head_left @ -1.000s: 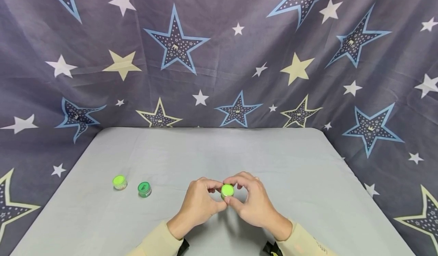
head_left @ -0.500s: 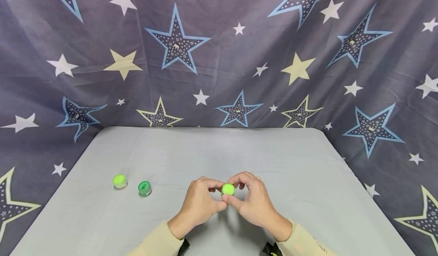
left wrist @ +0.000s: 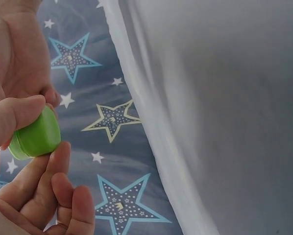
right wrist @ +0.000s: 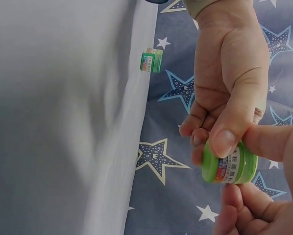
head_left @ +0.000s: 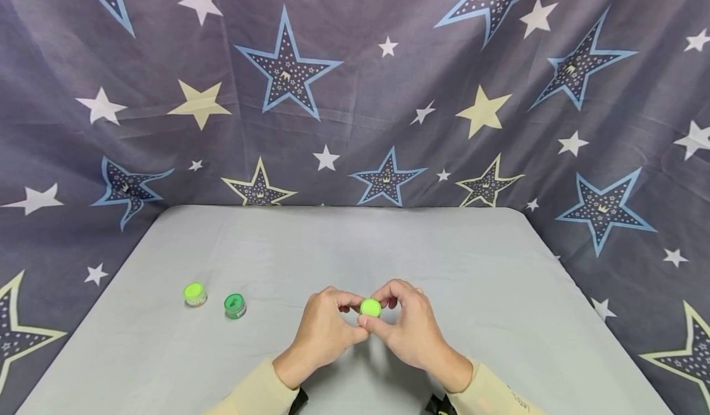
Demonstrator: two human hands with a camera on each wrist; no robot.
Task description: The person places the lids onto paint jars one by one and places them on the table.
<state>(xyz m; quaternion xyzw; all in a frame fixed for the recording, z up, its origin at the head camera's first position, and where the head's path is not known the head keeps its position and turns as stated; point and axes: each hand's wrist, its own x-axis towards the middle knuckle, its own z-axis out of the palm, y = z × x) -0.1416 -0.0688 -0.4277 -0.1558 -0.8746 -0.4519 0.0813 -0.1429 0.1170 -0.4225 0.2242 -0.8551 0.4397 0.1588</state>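
A small round jar (head_left: 370,307) with a bright green lid and a printed label is held up between both hands, above the cloth. My left hand (head_left: 318,328) pinches the jar's lower, labelled part between thumb and fingers; its thumb (right wrist: 224,142) lies across the label in the right wrist view. With thumb and fingertips my right hand (head_left: 412,328) grips the jar near its lid. In the left wrist view the jar's smooth green side (left wrist: 41,134) shows between the fingers. The inside of the jar is hidden.
To the left stand a jar with a lime lid (head_left: 195,294) and a darker green jar (head_left: 235,306), side by side. A light grey cloth (head_left: 344,242) covers the table. Behind it hangs a dark star-patterned curtain (head_left: 355,94).
The right thumb and index finger have shifted slightly around the jar. The lid sits a touch farther right. Both hands otherwise keep their place, and the two other jars stay put.
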